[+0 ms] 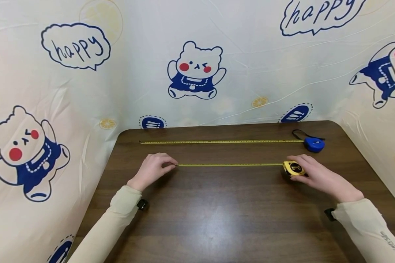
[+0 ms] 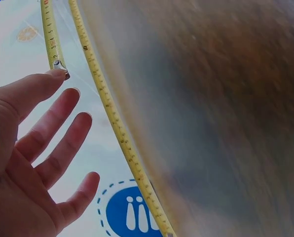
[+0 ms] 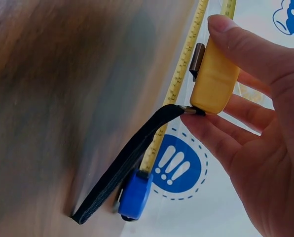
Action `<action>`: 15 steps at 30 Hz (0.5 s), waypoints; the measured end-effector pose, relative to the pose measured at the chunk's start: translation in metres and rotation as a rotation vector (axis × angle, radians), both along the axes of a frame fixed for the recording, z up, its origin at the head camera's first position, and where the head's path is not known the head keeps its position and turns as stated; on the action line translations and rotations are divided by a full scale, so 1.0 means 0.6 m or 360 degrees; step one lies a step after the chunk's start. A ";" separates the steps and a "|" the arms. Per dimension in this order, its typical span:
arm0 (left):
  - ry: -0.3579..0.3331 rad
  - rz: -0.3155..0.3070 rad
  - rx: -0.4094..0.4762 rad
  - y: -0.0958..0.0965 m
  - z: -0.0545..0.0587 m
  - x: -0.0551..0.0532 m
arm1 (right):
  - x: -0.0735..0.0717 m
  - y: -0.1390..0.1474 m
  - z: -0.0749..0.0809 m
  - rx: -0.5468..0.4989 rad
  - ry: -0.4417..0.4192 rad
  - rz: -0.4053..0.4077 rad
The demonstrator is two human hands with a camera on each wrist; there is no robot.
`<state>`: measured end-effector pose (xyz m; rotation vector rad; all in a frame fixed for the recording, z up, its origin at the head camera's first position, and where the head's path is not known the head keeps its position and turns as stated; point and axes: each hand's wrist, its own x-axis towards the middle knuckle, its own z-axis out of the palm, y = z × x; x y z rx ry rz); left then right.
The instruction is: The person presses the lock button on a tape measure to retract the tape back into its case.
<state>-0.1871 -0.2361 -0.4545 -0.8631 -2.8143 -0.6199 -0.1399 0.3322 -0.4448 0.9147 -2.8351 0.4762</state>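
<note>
In the head view my right hand [image 1: 311,171] grips a yellow tape measure [image 1: 293,168] above the table. Its yellow blade [image 1: 230,165] stretches left to my left hand [image 1: 155,168]. In the left wrist view the thumb is on the metal end hook [image 2: 61,70], and the index finger is largely hidden behind it; the other fingers [image 2: 68,143] spread loosely. Seen from the right wrist, thumb and fingers hold the case's sides, and a black strap [image 3: 127,163] meets the case's lower end. Behind, a blue tape measure [image 1: 314,144] lies with its blade [image 1: 217,141] pulled out, roughly parallel.
The brown wooden table [image 1: 210,226] has rounded back corners. A pale printed cloth [image 1: 145,73] with cartoon bears hangs behind it and along both sides. A black strap [image 1: 299,133] lies by the blue tape measure near the back right corner.
</note>
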 end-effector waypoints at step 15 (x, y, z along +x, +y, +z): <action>0.0016 -0.0049 0.0050 0.034 -0.003 -0.005 | -0.009 -0.026 -0.006 -0.0013 -0.0011 0.0042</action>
